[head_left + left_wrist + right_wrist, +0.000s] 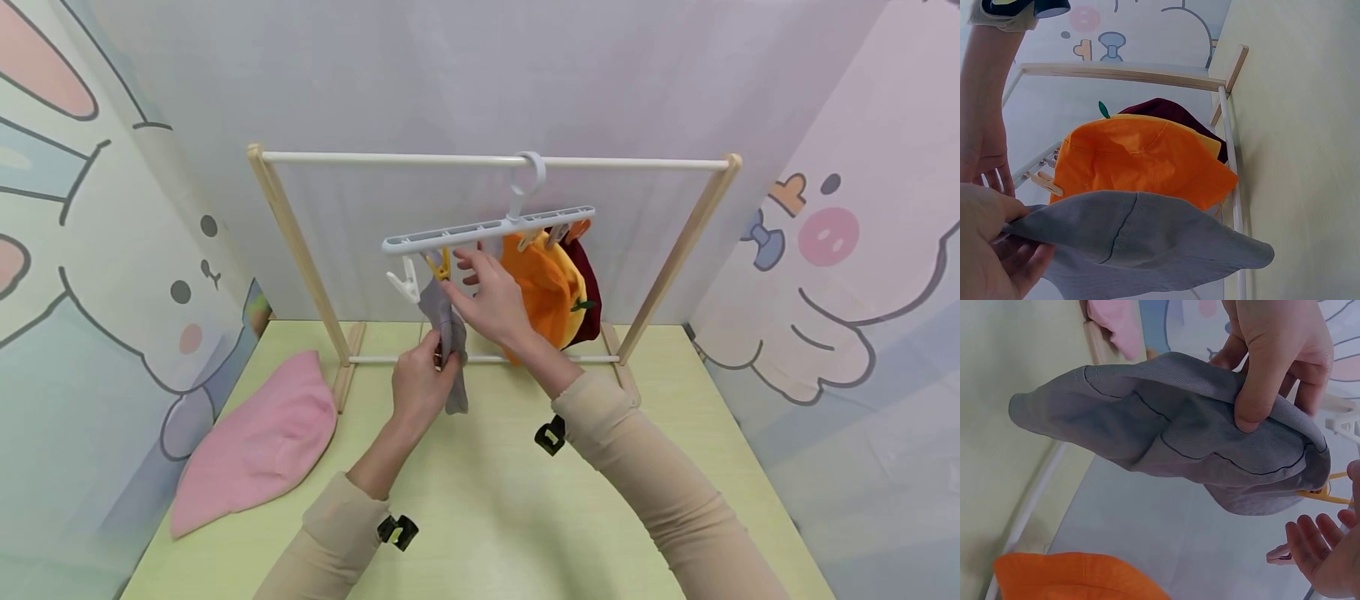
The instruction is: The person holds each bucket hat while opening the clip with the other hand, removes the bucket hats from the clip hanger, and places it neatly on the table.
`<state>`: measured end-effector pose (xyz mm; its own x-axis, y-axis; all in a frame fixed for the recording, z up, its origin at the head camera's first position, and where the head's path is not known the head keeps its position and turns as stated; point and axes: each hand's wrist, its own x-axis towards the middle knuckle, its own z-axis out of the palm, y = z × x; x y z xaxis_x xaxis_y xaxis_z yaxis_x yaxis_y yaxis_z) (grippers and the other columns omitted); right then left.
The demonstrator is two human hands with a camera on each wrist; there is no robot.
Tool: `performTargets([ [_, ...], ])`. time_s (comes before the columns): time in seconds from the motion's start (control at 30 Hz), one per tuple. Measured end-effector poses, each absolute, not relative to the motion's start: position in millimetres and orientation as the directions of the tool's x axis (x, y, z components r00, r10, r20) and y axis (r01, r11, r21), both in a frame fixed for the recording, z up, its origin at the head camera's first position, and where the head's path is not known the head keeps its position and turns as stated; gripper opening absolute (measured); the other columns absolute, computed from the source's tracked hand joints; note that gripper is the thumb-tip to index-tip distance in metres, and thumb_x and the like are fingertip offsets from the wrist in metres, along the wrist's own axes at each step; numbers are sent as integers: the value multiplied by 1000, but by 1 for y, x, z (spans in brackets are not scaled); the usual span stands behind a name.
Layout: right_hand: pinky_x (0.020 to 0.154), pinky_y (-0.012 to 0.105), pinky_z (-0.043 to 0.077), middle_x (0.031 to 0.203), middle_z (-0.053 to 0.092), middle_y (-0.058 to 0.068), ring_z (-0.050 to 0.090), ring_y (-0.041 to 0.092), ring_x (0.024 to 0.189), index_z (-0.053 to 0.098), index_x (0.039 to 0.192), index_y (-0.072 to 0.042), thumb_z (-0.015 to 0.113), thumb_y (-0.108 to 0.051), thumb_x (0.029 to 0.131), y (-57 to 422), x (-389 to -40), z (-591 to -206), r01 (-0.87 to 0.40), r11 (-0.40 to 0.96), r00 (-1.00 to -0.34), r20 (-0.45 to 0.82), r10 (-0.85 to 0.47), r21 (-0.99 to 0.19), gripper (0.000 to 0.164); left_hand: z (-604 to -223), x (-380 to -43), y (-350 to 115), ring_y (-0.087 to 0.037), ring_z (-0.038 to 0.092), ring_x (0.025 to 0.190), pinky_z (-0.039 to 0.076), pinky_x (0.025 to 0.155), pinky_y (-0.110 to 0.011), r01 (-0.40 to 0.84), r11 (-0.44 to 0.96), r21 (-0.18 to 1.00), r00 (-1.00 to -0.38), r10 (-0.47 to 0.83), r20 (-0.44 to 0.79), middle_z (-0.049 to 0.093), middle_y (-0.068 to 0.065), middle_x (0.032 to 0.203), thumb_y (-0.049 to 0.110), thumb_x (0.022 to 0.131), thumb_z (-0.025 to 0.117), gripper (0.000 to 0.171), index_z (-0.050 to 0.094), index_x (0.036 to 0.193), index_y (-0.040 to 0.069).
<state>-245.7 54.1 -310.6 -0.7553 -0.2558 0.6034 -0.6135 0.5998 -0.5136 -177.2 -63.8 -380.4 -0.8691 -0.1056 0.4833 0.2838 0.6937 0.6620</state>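
A grey bucket hat (1147,231) hangs folded flat, one end in a yellow clothespin (438,265) under the light-blue clip hanger (487,229). My left hand (422,379) pinches the hat's brim between thumb and fingers, as the right wrist view also shows. My right hand (491,296) is just beneath the hanger bar, fingers loosely extended beside the yellow clothespin. In the right wrist view, that hand (1329,556) has nothing in its fingers. An orange hat (1141,156) hangs right behind the grey one.
Yellow and dark red hats (588,283) hang farther right, under more clothespins. A white clothespin (405,281) dangles at the hanger's left end. The hanger hooks over a white rod (390,158) on a wooden-legged rack. A pink hat (262,442) lies on the table's left.
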Motion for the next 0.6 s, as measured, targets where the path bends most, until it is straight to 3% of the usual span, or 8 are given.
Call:
performTargets([
  [0.6, 60, 22, 48, 93, 59, 0, 60, 7, 69, 51, 109, -16, 62, -34, 77, 47, -243, -305, -543, 622, -802, 567, -188, -563, 39, -377, -166, -60, -8, 49, 49, 35, 44, -24, 348, 731, 587, -841, -32, 539, 52, 4, 57, 11, 72, 62, 14, 49, 68, 15],
])
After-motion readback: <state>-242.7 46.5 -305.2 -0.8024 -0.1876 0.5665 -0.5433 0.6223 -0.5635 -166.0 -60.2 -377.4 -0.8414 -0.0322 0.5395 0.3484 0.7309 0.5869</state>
